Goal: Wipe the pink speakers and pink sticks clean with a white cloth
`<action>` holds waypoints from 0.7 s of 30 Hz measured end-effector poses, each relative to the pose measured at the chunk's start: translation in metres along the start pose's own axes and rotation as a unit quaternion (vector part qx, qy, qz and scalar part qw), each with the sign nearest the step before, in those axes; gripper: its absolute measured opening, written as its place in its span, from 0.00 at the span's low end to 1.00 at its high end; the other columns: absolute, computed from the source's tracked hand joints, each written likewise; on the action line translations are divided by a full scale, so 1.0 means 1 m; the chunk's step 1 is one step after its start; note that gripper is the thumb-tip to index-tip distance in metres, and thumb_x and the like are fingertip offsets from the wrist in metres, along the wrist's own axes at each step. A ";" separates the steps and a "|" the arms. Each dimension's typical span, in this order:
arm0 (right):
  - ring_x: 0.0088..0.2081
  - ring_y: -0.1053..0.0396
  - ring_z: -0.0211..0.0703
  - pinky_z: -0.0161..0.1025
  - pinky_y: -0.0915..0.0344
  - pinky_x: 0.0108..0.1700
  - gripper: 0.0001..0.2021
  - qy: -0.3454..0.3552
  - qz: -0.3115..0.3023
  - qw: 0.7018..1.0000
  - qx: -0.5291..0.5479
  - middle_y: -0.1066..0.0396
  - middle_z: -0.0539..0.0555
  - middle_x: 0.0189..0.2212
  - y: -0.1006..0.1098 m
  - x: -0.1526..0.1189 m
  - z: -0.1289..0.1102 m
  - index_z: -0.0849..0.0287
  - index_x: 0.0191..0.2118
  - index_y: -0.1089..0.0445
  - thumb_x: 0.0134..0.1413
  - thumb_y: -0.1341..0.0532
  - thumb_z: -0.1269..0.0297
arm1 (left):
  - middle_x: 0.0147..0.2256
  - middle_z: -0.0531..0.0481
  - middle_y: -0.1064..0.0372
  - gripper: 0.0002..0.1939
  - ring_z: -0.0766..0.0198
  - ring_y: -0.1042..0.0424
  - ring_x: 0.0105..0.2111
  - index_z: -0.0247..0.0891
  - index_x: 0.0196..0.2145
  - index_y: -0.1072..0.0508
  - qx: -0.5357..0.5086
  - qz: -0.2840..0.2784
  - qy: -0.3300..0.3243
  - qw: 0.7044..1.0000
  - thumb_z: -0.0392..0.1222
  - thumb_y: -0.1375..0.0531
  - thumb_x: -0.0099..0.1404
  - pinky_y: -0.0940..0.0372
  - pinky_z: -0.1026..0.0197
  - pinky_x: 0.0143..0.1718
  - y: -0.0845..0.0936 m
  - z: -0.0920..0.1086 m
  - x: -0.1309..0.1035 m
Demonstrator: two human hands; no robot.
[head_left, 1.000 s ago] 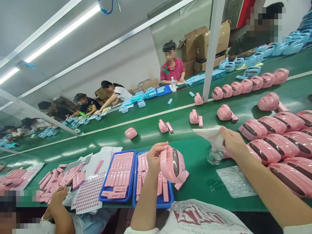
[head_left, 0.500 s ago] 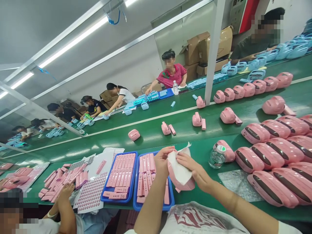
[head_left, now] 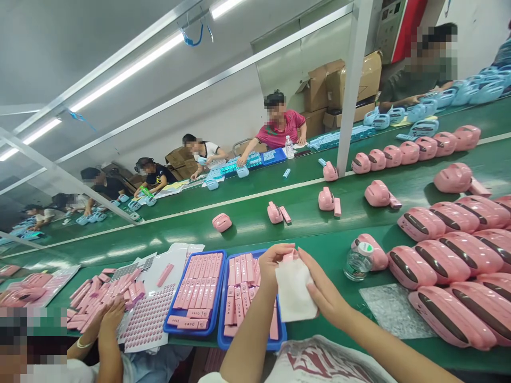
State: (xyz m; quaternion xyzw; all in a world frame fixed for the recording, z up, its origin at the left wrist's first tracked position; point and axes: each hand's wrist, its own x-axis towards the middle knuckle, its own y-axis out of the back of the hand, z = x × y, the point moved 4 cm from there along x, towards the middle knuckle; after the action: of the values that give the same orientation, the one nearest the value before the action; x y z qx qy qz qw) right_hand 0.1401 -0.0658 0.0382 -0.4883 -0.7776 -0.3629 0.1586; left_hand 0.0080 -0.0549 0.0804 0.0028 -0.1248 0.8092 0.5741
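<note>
My left hand (head_left: 272, 261) and right hand (head_left: 324, 288) are clamped on the pink case (head_left: 290, 256) under its white wrap (head_left: 296, 291), above the counter (head_left: 329, 254) beside a blue tray (head_left: 283, 331); if either slackens, the wrap could slide and drop it.

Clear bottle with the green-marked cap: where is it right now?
In the head view, the bottle is right of centre, beyond the right hand, just in front of a pink case and left of the pink rows.
</note>
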 end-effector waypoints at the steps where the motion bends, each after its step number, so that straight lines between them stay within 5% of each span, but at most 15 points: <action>1: 0.64 0.59 0.54 0.55 0.52 0.61 0.31 0.022 -0.020 0.999 -0.024 0.60 0.59 0.65 -0.003 -0.003 -0.004 0.55 0.66 0.64 0.61 0.52 0.56 | 0.32 0.45 0.24 0.08 0.61 0.26 0.31 0.37 0.23 0.23 0.000 0.006 0.009 1.000 0.36 0.31 0.40 0.31 0.59 0.35 0.001 -0.003 0.002; 5: 0.64 0.62 0.55 0.58 0.56 0.61 0.36 0.058 -0.037 0.996 -0.049 0.63 0.59 0.65 -0.010 -0.011 0.001 0.56 0.66 0.67 0.58 0.48 0.56 | 0.33 0.46 0.25 0.09 0.63 0.27 0.28 0.37 0.23 0.24 0.001 0.028 0.014 1.000 0.37 0.30 0.40 0.31 0.60 0.32 0.006 -0.012 0.008; 8: 0.63 0.54 0.53 0.54 0.49 0.60 0.32 -0.106 -0.019 0.989 0.105 0.54 0.61 0.63 -0.006 -0.009 0.033 0.57 0.65 0.57 0.59 0.51 0.49 | 0.34 0.46 0.25 0.09 0.61 0.26 0.32 0.38 0.24 0.23 0.020 0.002 -0.001 1.000 0.38 0.30 0.41 0.32 0.59 0.35 0.006 -0.012 0.008; 11: 0.54 0.37 0.56 0.54 0.39 0.52 0.35 -0.260 -0.087 0.908 0.317 0.36 0.62 0.53 -0.010 -0.010 0.054 0.58 0.57 0.39 0.51 0.49 0.38 | 0.31 0.46 0.25 0.06 0.59 0.26 0.33 0.38 0.22 0.24 0.013 -0.134 0.021 0.991 0.39 0.31 0.44 0.32 0.58 0.35 -0.005 -0.009 0.006; 14: 0.42 0.29 0.57 0.50 0.32 0.43 0.41 -0.308 -0.155 0.806 0.480 0.27 0.59 0.42 -0.018 -0.016 0.048 0.56 0.49 0.31 0.31 0.38 0.32 | 0.28 0.47 0.26 0.08 0.60 0.27 0.30 0.37 0.21 0.24 -0.026 -0.243 0.059 0.968 0.40 0.30 0.42 0.33 0.58 0.35 -0.020 -0.003 0.005; 16: 0.38 0.27 0.54 0.47 0.31 0.40 0.36 -0.334 -0.117 0.761 0.544 0.25 0.56 0.37 -0.025 -0.019 0.043 0.54 0.43 0.27 0.26 0.35 0.35 | 0.26 0.48 0.27 0.10 0.63 0.29 0.26 0.36 0.20 0.25 -0.030 -0.249 0.105 0.962 0.40 0.29 0.38 0.34 0.60 0.31 -0.026 -0.003 0.010; 21: 0.34 0.27 0.52 0.47 0.32 0.41 0.24 -0.449 0.074 0.673 0.583 0.24 0.55 0.30 -0.044 -0.031 0.045 0.57 0.30 0.27 0.34 0.37 0.39 | 0.26 0.48 0.27 0.17 0.66 0.31 0.24 0.34 0.26 0.24 0.018 -0.200 0.214 0.956 0.40 0.29 0.35 0.35 0.62 0.29 -0.027 -0.023 0.021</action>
State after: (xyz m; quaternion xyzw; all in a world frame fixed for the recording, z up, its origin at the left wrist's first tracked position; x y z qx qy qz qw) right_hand 0.1212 -0.0650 -0.0296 -0.4570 -0.7701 0.4397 0.0690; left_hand 0.0287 -0.0221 0.0670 -0.1354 0.0187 0.6613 0.7376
